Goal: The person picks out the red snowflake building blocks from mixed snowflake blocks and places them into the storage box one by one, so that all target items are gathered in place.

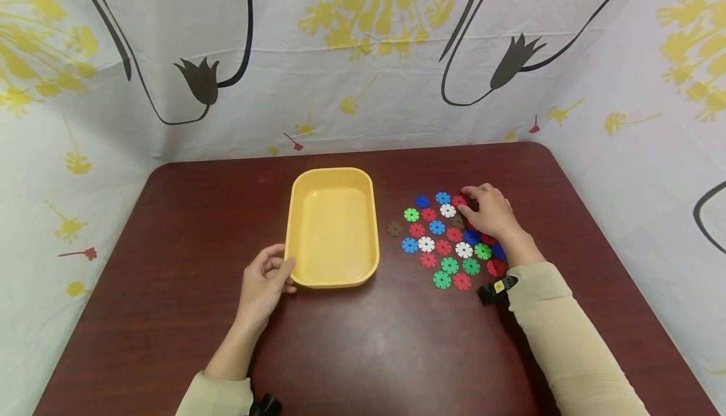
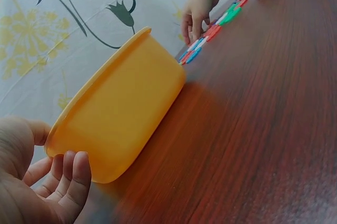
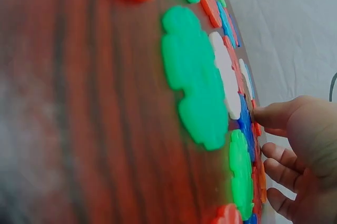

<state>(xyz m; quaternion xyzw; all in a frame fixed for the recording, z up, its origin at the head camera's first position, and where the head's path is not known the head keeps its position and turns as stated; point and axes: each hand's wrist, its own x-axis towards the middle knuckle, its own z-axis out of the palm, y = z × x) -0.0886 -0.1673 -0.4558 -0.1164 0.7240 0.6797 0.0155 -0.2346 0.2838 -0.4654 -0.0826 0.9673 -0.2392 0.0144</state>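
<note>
A yellow plastic tray (image 1: 331,280), rectangular with rounded corners, stands on the table. My left hand (image 1: 265,283) grips its near left corner; in the left wrist view the thumb lies at the rim and the fingers against the outer wall. Right of the tray, notched plastic discs in red, blue, green, white and brown lie spread flat. Over their far right side is my right hand (image 1: 489,212), thumb and fingers parted around a red disc (image 1: 459,201). In the right wrist view a green disc (image 3: 194,76) is close by; whether the fingertips touch any disc is unclear.
The dark red-brown table (image 1: 198,239) has rounded far corners. A white cloth (image 1: 363,101) with yellow and grey flower prints hangs behind it and along both sides. A black wrist device (image 1: 492,291) is by the right sleeve.
</note>
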